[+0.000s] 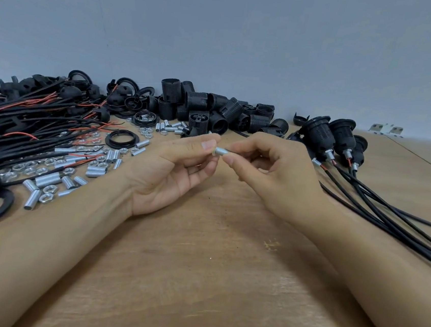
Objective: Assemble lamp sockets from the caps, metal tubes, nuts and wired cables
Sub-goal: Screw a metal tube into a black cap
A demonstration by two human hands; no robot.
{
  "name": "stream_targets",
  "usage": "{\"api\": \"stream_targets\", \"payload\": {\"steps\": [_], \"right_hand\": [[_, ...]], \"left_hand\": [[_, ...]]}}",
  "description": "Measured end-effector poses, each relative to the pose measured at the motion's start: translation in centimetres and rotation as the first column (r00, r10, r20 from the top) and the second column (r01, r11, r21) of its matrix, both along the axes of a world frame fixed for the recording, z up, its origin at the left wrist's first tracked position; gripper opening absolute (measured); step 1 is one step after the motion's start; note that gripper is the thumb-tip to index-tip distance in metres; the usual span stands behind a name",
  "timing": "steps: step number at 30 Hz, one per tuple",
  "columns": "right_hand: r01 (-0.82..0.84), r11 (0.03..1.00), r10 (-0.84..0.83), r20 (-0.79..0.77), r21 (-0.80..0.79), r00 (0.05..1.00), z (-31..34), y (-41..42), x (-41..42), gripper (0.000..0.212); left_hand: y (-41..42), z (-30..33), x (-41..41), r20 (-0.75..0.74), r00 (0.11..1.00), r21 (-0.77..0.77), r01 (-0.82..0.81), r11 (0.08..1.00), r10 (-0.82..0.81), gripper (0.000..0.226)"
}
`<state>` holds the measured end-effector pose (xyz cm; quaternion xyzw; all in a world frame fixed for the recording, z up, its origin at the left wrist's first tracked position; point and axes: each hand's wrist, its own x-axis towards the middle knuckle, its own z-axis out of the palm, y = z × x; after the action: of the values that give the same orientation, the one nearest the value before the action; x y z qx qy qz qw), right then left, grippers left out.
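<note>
My left hand [179,170] and right hand [269,174] pinch one tube [221,152] between fingertips at frame centre, above table [198,268]. Nut on tube's left end, under my left thumb. Loose tubes and nuts [47,183] at 9 o'clock, cables [27,122] at 10, caps [214,110] at 12, finished sockets [331,138] at 2.

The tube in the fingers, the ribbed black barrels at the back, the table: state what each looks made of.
Tube: bright threaded metal, likely plated steel. Barrels: matte black moulded plastic, ribbed. Table: wood or wood-look laminate, grain showing.
</note>
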<state>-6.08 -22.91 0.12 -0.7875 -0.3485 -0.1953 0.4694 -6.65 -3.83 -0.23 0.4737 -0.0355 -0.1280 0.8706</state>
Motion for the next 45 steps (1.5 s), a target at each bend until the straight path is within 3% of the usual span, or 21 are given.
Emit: {"api": "stream_targets", "payload": {"steps": [4,9,15,17,19,22,24,30,34,39,43,45], "right_hand": [[-0.005,1.000,0.006,0.024,-0.026,1.000,0.13,0.15,-0.36,0.018],[-0.017,0.997,0.026,-0.127,0.069,0.992,0.30,0.10,-0.18,0.010],[0.001,0.997,0.008,0.129,-0.071,0.992,0.06,0.06,-0.23,0.011],[-0.007,0.999,0.009,0.062,-0.039,0.998,0.22,0.11,-0.25,0.011],[-0.034,0.999,0.037,-0.100,0.038,0.994,0.43,0.11,-0.24,0.010],[-0.051,0.993,0.073,-0.216,0.103,0.974,0.39,0.21,-0.24,0.010],[-0.046,0.992,0.069,-0.208,0.114,0.976,0.26,0.26,-0.24,0.010],[0.010,1.000,-0.010,0.007,0.007,1.000,0.03,0.40,-0.24,0.015],[-0.004,1.000,0.007,-0.078,0.031,0.997,0.28,0.18,-0.36,0.013],[0.050,0.997,-0.039,-0.194,0.054,0.980,0.08,0.56,-0.33,0.009],[0.122,0.988,-0.092,-0.261,0.099,0.961,0.03,0.56,0.04,0.016],[0.128,0.985,-0.087,-0.298,0.120,0.951,-0.07,0.67,0.10,0.018]], "left_hand": [[-0.14,-0.23,-0.04,0.073,0.996,0.081,-0.050,0.995,0.044,0.016],[-0.25,-0.18,-0.12,0.100,0.993,0.056,-0.069,0.996,0.063,0.014],[-0.30,-0.09,-0.24,0.041,0.999,0.088,-0.023,0.996,0.019,0.034],[-0.23,-0.01,-0.23,0.023,1.000,0.072,-0.005,0.997,0.003,0.029],[-0.17,-0.01,-0.18,0.034,0.999,0.073,-0.006,0.997,0.003,0.019],[-0.28,-0.14,-0.15,0.067,0.997,0.105,-0.033,0.994,0.026,0.019],[-0.28,-0.29,-0.10,0.077,0.996,0.104,-0.058,0.993,0.050,0.020],[-0.08,-0.20,-0.18,0.013,1.000,0.058,0.028,0.998,-0.029,0.018],[-0.21,-0.20,-0.21,0.046,0.999,0.094,-0.007,0.996,0.002,0.035],[-0.16,-0.38,-0.26,0.112,0.993,0.140,-0.065,0.988,0.049,0.030],[0.29,-0.09,-0.17,0.138,0.983,-0.022,-0.116,0.993,0.118,0.038],[0.43,0.01,-0.18,0.202,0.967,0.070,-0.173,0.982,0.156,0.046]]}}
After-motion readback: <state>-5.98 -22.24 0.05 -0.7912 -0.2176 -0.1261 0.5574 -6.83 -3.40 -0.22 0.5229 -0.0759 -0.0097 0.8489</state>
